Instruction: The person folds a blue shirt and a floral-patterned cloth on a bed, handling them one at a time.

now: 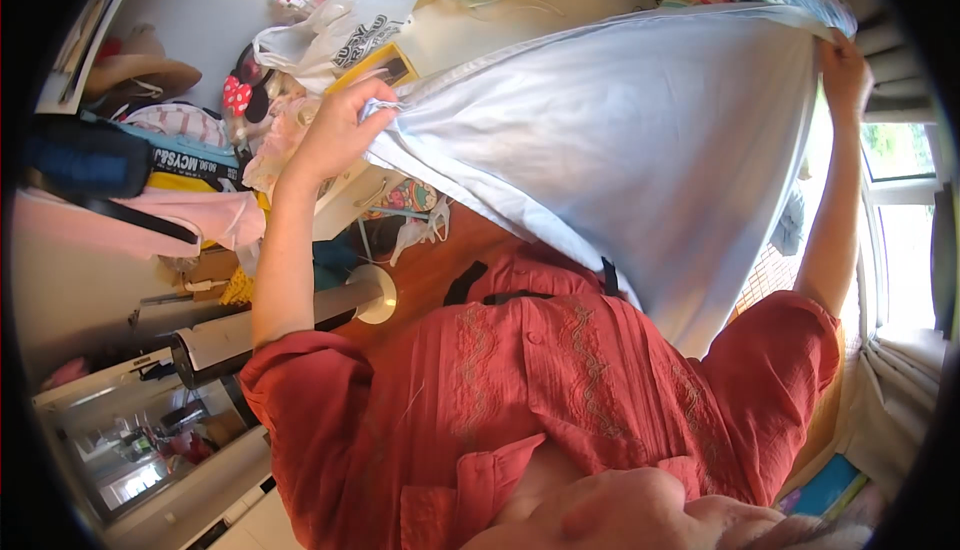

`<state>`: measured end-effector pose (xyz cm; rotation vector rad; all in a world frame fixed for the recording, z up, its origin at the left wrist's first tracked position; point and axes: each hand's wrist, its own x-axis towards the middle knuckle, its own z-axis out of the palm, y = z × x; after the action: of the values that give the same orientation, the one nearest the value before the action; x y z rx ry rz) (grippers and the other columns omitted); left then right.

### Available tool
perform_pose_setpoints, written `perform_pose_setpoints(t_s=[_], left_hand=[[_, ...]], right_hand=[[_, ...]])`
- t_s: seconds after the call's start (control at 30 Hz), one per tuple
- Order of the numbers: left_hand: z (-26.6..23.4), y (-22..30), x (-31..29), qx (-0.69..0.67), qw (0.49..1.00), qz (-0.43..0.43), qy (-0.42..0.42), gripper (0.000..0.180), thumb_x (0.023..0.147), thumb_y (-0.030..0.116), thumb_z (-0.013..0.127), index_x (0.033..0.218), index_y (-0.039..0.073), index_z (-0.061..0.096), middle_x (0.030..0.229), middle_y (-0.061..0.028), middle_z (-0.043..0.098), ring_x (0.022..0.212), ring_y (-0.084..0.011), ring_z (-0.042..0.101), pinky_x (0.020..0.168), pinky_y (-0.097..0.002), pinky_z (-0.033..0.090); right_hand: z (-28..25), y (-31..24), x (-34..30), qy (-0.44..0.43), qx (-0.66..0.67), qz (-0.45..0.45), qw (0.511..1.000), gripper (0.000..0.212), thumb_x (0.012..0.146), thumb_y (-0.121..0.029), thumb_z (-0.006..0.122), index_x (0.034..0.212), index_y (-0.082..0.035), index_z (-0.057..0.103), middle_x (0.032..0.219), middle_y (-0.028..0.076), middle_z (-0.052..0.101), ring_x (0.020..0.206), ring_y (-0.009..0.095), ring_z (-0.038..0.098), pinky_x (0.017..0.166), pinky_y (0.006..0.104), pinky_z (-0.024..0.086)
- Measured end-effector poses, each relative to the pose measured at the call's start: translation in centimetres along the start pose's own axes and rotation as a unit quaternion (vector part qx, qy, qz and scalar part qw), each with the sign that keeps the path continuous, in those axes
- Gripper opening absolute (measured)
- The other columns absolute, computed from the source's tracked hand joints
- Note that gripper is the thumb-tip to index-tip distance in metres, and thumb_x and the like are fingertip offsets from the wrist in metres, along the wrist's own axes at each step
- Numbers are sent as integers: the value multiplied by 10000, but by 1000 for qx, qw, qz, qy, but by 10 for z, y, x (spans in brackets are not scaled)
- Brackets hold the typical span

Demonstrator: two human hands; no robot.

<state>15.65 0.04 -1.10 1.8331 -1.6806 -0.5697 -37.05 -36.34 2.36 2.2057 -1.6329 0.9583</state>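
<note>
A large pale blue-white cloth (620,140), like a sheet, is stretched between my two raised hands and hangs down in front of my red shirt. My left hand (345,130) is closed on one bunched corner, the edge pinched between thumb and fingers. Far out to the right, my right hand (846,75) grips the opposite upper corner. The top edge runs nearly taut from hand to hand, while the lower part drapes in soft folds toward my waist. The cloth hides much of the desk and floor behind it.
Behind my left hand stand a white plastic bag (340,30), a yellow-framed box (385,68) and a straw hat (145,70). A pink cloth (130,225) hangs at left, above a cylindrical appliance (250,335). A bright window (900,190) and curtain (900,380) are at right.
</note>
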Motion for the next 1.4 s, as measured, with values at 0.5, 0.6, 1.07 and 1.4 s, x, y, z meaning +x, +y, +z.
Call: perform_pose_setpoints(t_s=[0.5,0.6,1.07,1.4], left_hand=[[-26,-23,-38,64,956,-24,287,109,844,43,630,944,6,608,846,-29,639,784,-90,556,698,-247,462],[-30,-25,-52,-7,947,-30,320,103,853,33,615,948,1,592,879,-26,625,810,-82,541,732,-232,454],[21,-22,-129,-151,934,-250,207,72,837,34,604,870,57,544,731,52,476,663,-36,424,600,-191,355],[72,-25,-187,-201,882,-361,228,72,746,-30,532,781,33,529,706,47,472,663,-47,445,581,-205,367]], right_hand=[[-37,-83,21,-136,167,-79,973,283,921,-212,588,1151,-64,656,686,22,616,610,89,558,611,222,455],[-30,-84,23,-13,225,18,974,325,910,-190,610,1212,-74,632,746,33,653,675,98,591,649,233,491],[35,-140,10,-286,635,6,718,257,928,-153,589,1136,-10,637,1009,55,677,890,106,626,782,241,511],[96,-174,21,-394,631,-118,658,229,943,-176,580,1119,-45,646,925,-19,655,785,45,574,717,192,466]])
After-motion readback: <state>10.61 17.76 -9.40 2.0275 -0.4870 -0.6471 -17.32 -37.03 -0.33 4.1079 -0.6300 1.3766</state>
